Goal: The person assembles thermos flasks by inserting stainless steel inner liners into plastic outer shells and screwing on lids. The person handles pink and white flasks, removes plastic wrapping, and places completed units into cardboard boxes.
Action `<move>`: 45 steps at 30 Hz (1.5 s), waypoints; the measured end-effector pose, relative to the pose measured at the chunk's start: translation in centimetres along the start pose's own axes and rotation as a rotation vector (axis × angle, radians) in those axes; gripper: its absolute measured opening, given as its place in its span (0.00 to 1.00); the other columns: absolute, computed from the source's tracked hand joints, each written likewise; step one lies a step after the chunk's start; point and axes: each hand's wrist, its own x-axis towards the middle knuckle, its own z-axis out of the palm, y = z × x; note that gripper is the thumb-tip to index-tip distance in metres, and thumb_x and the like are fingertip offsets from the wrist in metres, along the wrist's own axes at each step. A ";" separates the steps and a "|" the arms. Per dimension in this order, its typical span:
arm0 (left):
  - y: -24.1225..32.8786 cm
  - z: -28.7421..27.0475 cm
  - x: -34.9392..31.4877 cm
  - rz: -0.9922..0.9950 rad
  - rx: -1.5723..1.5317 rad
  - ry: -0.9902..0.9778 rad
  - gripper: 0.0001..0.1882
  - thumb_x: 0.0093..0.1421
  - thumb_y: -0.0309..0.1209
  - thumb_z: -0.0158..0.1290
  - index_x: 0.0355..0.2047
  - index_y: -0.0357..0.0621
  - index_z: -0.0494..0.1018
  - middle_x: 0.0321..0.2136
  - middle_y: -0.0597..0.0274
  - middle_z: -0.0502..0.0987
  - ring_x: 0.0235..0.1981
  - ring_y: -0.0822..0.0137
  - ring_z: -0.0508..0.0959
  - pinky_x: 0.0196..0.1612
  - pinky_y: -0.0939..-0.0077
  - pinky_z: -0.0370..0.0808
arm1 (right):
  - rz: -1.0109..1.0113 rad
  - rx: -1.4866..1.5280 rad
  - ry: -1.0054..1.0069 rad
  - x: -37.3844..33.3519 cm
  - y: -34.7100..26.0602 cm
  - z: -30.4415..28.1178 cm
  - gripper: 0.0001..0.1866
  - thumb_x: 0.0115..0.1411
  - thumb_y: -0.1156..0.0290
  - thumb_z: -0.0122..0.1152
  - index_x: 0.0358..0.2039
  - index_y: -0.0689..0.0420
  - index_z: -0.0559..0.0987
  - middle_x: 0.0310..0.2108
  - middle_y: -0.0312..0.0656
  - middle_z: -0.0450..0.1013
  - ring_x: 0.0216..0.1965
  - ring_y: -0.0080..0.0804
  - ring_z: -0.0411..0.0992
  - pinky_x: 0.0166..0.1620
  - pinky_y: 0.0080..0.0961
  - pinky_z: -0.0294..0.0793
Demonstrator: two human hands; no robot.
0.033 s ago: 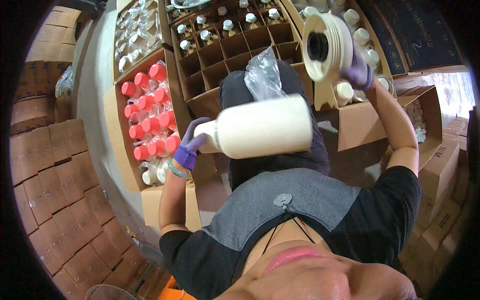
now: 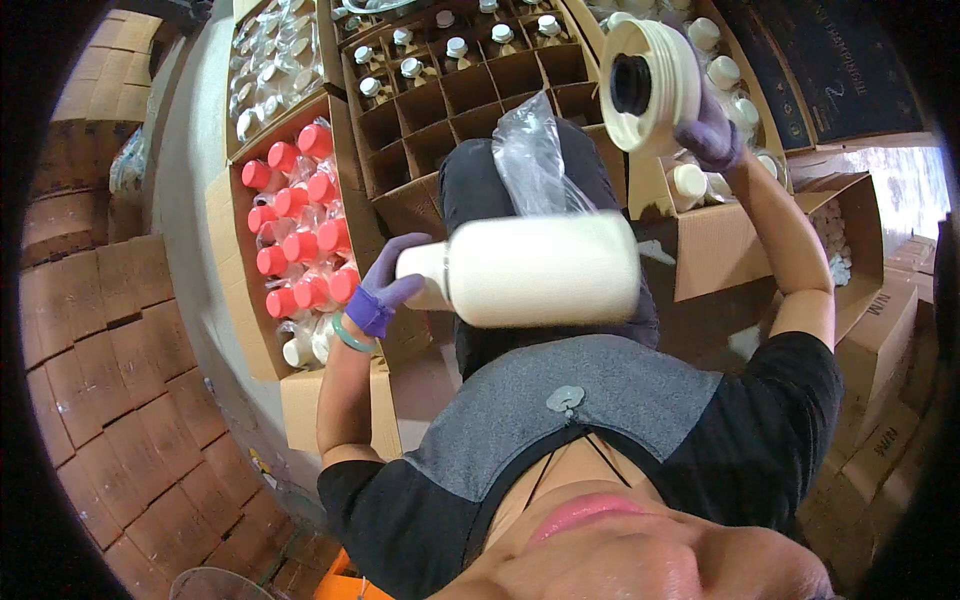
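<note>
A large white bottle point(image 2: 545, 270) lies sideways above my lap. My left hand point(image 2: 392, 283), in a purple glove, is closed round its narrower end. Up at the right, my gloved right hand point(image 2: 712, 130) grips a cream, round threaded part point(image 2: 665, 90) with a black centre point(image 2: 630, 85). Its ridged edge faces left, and whether more of it extends behind is hidden. A crumpled clear plastic bag point(image 2: 530, 150) rests over my knees, its lower end behind the white bottle.
Ahead stands a divided carton point(image 2: 430, 185) with white-capped bottles in its far cells. To the left, an open box holds red-capped bottles point(image 2: 300, 245). White-lidded bottles point(image 2: 723, 72) fill a box at the right. Stacked brown cartons point(image 2: 140, 360) line the far left.
The white bottle has shifted slightly right and nearer my body. The threaded part in my right hand has moved a little left and away. Both hands keep their hold.
</note>
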 end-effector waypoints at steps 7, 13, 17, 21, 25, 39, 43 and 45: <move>10.0 5.8 8.3 0.304 -0.049 0.201 0.25 0.64 0.34 0.47 0.61 0.43 0.64 0.41 0.51 0.78 0.37 0.66 0.79 0.41 0.76 0.76 | -0.554 -0.229 -0.192 6.2 -2.5 11.4 0.77 0.29 0.60 0.83 0.68 0.63 0.33 0.69 0.51 0.42 0.69 0.39 0.47 0.68 0.37 0.48; 12.9 5.8 9.3 1.011 0.662 0.329 0.22 0.48 0.20 0.50 0.44 0.47 0.80 0.56 0.46 0.67 0.58 0.46 0.68 0.59 0.60 0.67 | 0.151 0.523 -0.283 6.5 -1.0 10.8 0.67 0.38 0.60 0.76 0.70 0.54 0.37 0.65 0.46 0.54 0.63 0.38 0.59 0.62 0.36 0.62; 11.5 5.2 10.4 0.251 0.069 0.246 0.28 0.62 0.33 0.51 0.63 0.48 0.61 0.42 0.48 0.78 0.41 0.52 0.80 0.47 0.65 0.75 | -0.522 -0.265 -0.138 6.4 -1.6 11.0 0.79 0.28 0.47 0.82 0.68 0.63 0.36 0.66 0.53 0.49 0.67 0.43 0.51 0.66 0.37 0.53; 12.5 5.3 11.3 0.871 0.969 0.357 0.30 0.51 0.29 0.56 0.57 0.51 0.69 0.55 0.47 0.69 0.53 0.47 0.71 0.54 0.62 0.69 | -0.244 0.276 -0.130 7.0 -1.0 11.3 0.68 0.37 0.58 0.80 0.68 0.60 0.41 0.62 0.49 0.58 0.59 0.39 0.64 0.61 0.34 0.63; 13.3 4.9 11.4 0.772 0.490 0.411 0.25 0.57 0.25 0.50 0.57 0.43 0.67 0.53 0.47 0.70 0.49 0.47 0.74 0.52 0.64 0.71 | -0.294 0.065 -0.168 7.6 -0.9 10.8 0.67 0.35 0.54 0.81 0.68 0.60 0.45 0.63 0.48 0.56 0.60 0.39 0.62 0.60 0.36 0.66; 13.8 4.1 13.8 0.745 0.776 0.363 0.28 0.54 0.27 0.53 0.58 0.48 0.67 0.45 0.48 0.72 0.44 0.45 0.74 0.50 0.59 0.71 | -0.290 0.285 -0.095 9.1 0.3 12.0 0.66 0.40 0.50 0.78 0.69 0.58 0.43 0.66 0.49 0.52 0.64 0.42 0.57 0.66 0.39 0.54; 14.6 3.0 13.7 1.015 0.780 0.338 0.28 0.55 0.29 0.54 0.58 0.42 0.66 0.50 0.47 0.71 0.48 0.47 0.72 0.54 0.60 0.69 | 0.187 1.122 -0.233 9.6 1.1 11.1 0.57 0.47 0.47 0.71 0.68 0.57 0.49 0.64 0.47 0.56 0.64 0.42 0.58 0.66 0.38 0.55; 13.1 3.0 14.3 0.659 0.335 0.405 0.30 0.56 0.33 0.55 0.58 0.37 0.65 0.51 0.47 0.71 0.50 0.49 0.72 0.54 0.62 0.69 | -0.300 0.048 -0.115 10.6 0.5 10.7 0.66 0.36 0.51 0.79 0.68 0.61 0.46 0.64 0.47 0.56 0.63 0.44 0.59 0.67 0.39 0.52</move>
